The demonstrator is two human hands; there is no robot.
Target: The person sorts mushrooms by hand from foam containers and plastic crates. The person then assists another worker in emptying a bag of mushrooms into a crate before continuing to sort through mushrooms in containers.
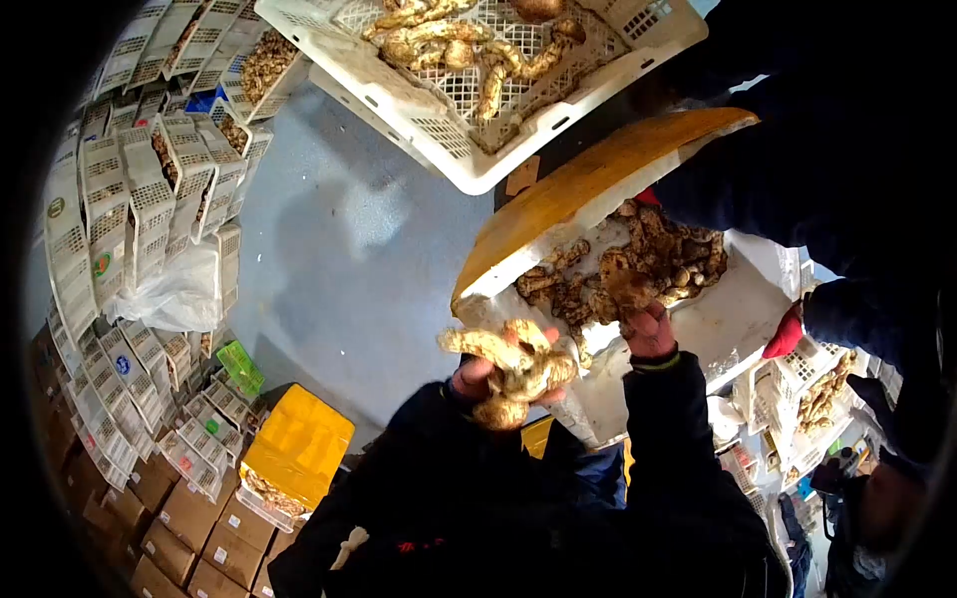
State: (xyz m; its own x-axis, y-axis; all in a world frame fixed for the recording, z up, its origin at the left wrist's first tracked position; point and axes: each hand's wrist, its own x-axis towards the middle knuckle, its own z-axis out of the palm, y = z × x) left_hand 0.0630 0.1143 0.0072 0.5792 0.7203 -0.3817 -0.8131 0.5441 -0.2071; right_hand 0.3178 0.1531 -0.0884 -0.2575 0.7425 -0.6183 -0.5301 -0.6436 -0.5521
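Closest to my face is my own dark jacket [469, 498], and just past it my left hand [474, 379] is full, fingers spread wide around a clump of pale, knobbly mushrooms [523, 371]. My right hand [650, 334] is reaching over the white box [753, 289], fingers at a brown mushroom cap [630, 289]; can't tell how tight the grip is. There's a darker, dirt-speckled pile [673, 254] inside that box, with a yellow-brown flap [598, 179] sticking up along one side. Another person in dark sleeves [857, 309] has a red glove [786, 334] at the box's edge. Up top there's a white plastic crate [439, 130] with more mushrooms lying in it, and stacked crates [150, 189] line the left side.
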